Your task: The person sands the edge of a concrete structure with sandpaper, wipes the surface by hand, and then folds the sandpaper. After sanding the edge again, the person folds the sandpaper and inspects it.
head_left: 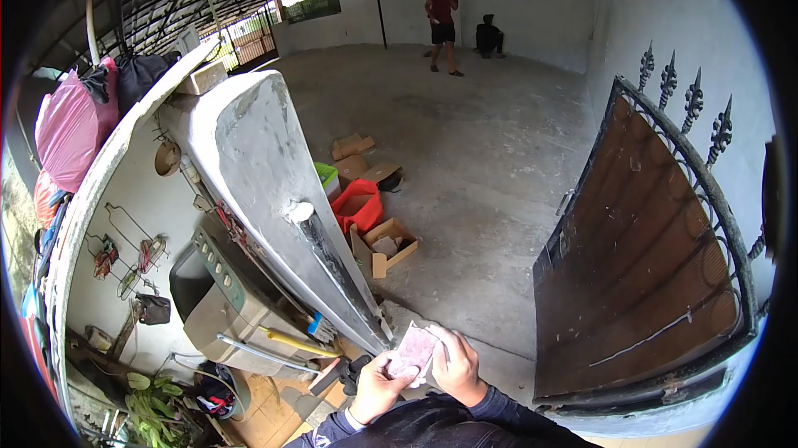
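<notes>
At the bottom centre, both my hands hold a dusty pink rectangular piece that looks like sandpaper (413, 352). My left hand (376, 387) pinches its lower left side, with the thumb on its face. My right hand (456, 365) grips the right edge, and its fingers look whitened with dust. Whatever lies behind the piece is hidden. Just left of my hands rises a pillar (249, 128) with grey patches on its white surface and a dark pipe along it.
A dark metal gate (636, 257) stands at right. Beyond the pillar lie an open cardboard box (395, 253) and a red bag (359, 205). At left are a washing machine (237, 307) and a plant (154, 411). One person (442, 16) stands far back; another (489, 37) sits.
</notes>
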Available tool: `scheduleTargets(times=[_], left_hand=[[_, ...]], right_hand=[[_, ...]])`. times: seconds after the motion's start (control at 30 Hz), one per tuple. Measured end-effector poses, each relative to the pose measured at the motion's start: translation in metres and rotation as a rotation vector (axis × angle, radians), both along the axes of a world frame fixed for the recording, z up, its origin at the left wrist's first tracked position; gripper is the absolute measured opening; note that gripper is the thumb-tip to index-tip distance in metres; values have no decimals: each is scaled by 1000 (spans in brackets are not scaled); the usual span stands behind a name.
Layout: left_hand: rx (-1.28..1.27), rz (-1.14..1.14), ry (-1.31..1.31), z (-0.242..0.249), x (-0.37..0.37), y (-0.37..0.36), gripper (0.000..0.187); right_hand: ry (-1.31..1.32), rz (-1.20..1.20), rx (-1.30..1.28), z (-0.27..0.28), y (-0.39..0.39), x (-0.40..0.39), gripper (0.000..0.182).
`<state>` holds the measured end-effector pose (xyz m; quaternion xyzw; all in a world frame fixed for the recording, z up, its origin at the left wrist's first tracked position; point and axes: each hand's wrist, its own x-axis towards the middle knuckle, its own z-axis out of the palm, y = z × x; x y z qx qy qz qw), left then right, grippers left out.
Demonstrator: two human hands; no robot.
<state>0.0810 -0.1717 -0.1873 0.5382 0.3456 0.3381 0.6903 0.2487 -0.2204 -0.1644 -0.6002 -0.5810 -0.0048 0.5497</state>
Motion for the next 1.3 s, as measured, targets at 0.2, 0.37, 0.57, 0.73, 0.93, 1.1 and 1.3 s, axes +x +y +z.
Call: scheduleTargets(times=[0.2,0.37,0.57,0.73,0.93,1.1,1.3], left_hand=[[-34,-46,-20,-14,-7,-2,34],[-24,-206,83,-16,-16,0,36],[-51,-248,71,-18,-17,-2,39],[36,-274,58,-16,-22,-1,46],[334,-301,175,-1,-25,-4,58],[294,-451,207,5,-30,3,61],[206,-404,124,13,-32,-1,63]], right_hand=[[103,201,-73,7,2,8,34],[-172,227,-8,-16,-11,13,37],[-2,220,-48,-10,-10,4,30],[17,268,-56,-15,-15,4,29],[-1,312,-81,-24,-19,1,26],[-38,346,-132,-10,-15,13,25],[14,368,-123,-4,-12,12,21]])
